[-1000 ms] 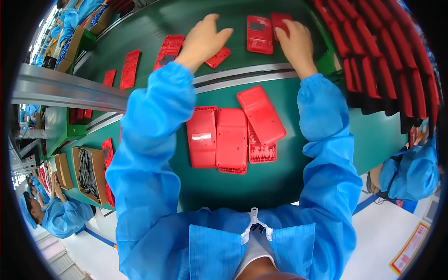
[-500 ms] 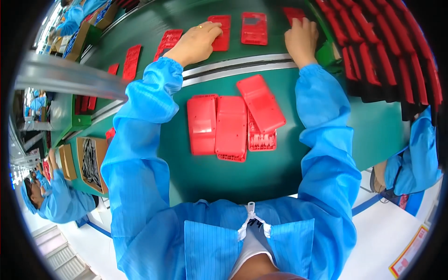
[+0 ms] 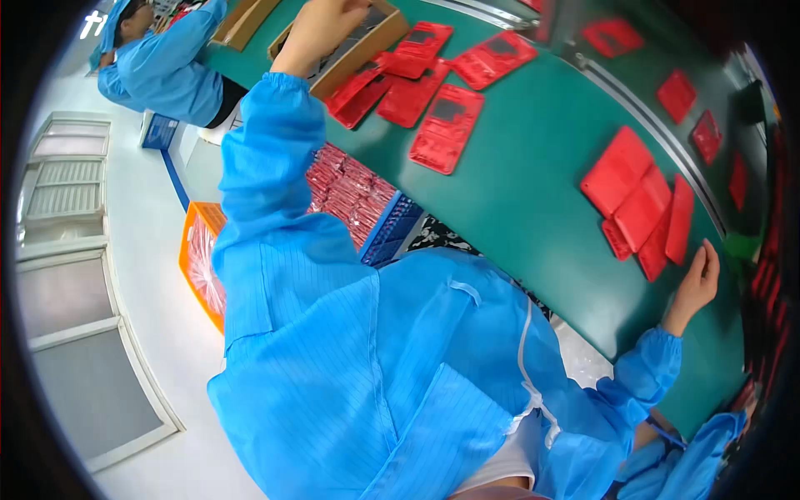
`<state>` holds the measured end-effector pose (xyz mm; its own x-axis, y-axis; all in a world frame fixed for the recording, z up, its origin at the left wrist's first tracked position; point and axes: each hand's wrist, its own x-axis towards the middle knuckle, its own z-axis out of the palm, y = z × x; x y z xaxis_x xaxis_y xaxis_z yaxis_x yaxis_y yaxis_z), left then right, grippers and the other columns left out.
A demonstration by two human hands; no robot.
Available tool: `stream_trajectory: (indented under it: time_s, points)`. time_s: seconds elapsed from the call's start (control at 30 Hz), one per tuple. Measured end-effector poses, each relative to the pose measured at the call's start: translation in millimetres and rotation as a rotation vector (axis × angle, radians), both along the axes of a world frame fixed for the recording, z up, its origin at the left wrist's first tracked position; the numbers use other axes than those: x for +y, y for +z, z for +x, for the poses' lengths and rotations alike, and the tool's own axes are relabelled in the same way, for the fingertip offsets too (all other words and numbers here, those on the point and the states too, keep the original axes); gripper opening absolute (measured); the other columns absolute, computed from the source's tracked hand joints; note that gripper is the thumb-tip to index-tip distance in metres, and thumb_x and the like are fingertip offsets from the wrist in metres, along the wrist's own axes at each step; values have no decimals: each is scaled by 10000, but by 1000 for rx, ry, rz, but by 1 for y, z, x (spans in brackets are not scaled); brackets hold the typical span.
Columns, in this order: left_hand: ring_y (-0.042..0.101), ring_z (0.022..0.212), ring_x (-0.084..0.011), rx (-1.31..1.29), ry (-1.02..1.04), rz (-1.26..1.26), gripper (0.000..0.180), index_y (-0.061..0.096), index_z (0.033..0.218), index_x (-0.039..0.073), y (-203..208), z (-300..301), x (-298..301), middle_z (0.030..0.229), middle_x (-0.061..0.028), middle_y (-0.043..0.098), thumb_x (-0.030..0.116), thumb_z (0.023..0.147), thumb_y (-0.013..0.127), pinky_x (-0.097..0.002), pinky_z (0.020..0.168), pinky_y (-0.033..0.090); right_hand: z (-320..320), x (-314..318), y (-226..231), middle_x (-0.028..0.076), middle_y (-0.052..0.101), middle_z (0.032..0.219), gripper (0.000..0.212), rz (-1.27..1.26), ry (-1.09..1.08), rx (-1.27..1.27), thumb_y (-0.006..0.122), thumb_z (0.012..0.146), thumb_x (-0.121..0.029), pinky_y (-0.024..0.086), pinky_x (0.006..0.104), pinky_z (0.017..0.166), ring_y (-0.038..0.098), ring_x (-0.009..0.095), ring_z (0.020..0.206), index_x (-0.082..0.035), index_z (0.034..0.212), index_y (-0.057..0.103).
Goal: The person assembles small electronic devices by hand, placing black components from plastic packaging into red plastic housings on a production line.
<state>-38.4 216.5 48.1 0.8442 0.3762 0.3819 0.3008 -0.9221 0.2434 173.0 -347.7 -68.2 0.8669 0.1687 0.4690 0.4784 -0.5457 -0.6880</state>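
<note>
My left hand reaches up to the cardboard box, which holds dark strips. Its fingers are curled at the upper edge of the picture, and what they hold, if anything, is hidden. Beside the box lie several red plastic shells with dark patches, the nearest red shell flat on the green table. On the right, my right hand is open and empty, fingers stretched out. It is just next to a loose pile of smooth red covers, some overlapping.
A metal rail divides the table from a darker belt carrying red parts. Below the table's left edge stand a blue crate of red bagged items and an orange bin. A co-worker in blue sits at upper left.
My view has swung to the left. Both hands have left the red parts on the belt: the left is now at the cardboard box, the right beside the pile of covers.
</note>
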Motion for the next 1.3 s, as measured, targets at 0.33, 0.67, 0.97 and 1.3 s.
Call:
stream_trajectory:
  time_s: [0.33,0.67,0.97,1.3]
  points:
    - [556,974,-339,395,215,142,465,595,1127,133,-73,-36,89,1084,-189,560,402,749,616,-410,838,451,-41,31,1,74,621,985,190,-30,-110,-40,535,885,-127,445,248,775,565,138,889,4,993,621]
    - [606,845,-330,386,142,30,298,653,924,67,-64,-28,84,897,-160,641,263,701,622,-380,748,486,-40,27,-8,77,633,970,189,9,-132,-42,542,886,-136,463,236,759,585,133,873,-3,987,632]
    - [637,742,-195,-262,226,-463,261,630,988,-4,-32,-29,22,822,-114,655,194,825,580,-292,619,513,-41,19,-3,93,627,953,167,-51,-188,-210,567,861,-107,466,255,754,593,163,865,-29,990,640]
    - [608,665,-145,-303,-473,-1543,128,576,921,-9,-38,23,-204,808,-74,625,93,845,589,-239,587,507,-131,114,41,32,628,876,169,462,303,241,609,834,-116,462,224,675,570,92,787,-19,972,627]
